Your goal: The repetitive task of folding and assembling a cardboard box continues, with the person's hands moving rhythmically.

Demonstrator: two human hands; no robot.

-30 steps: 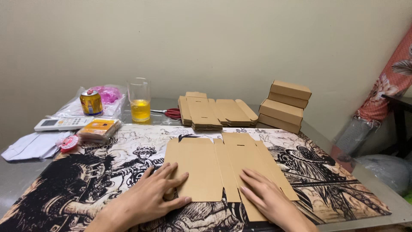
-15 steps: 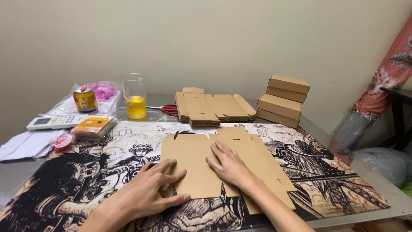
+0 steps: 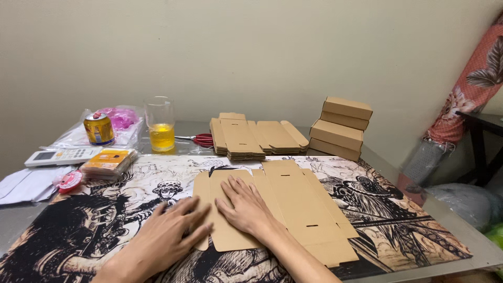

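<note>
Grip: both hands lie flat and open with fingers spread, gripping nothing; the right hand (image 3: 245,205) presses palm-down on the flat cardboard blank (image 3: 272,207), and the left hand (image 3: 166,238) rests at the blank's left edge, fingertips just over it.
Blank: unfolded, tan, lying flat at lower centre of the frame, on the printed mat.
Surface: a black-and-white illustrated mat (image 3: 387,209) covers most of a grey table (image 3: 15,222), which shows bare along the left and far edges.
Behind the blank: a stack of flat blanks (image 3: 257,137) at centre, with red scissors (image 3: 201,139) just left of it.
Centre right: 4 folded cardboard boxes (image 3: 339,128) piled up near the wall.
Upper left: a glass of yellow drink (image 3: 161,126), a yellow can (image 3: 98,129), a clear bag with pink contents (image 3: 118,118), a white remote (image 3: 63,155), an orange packet (image 3: 109,161), a small red reel (image 3: 69,181) and white paper (image 3: 26,183).
Room: a plain cream wall (image 3: 251,52) fills the upper frame; a pink floral cloth (image 3: 471,89) hangs at the right edge beside dark furniture (image 3: 484,144).
</note>
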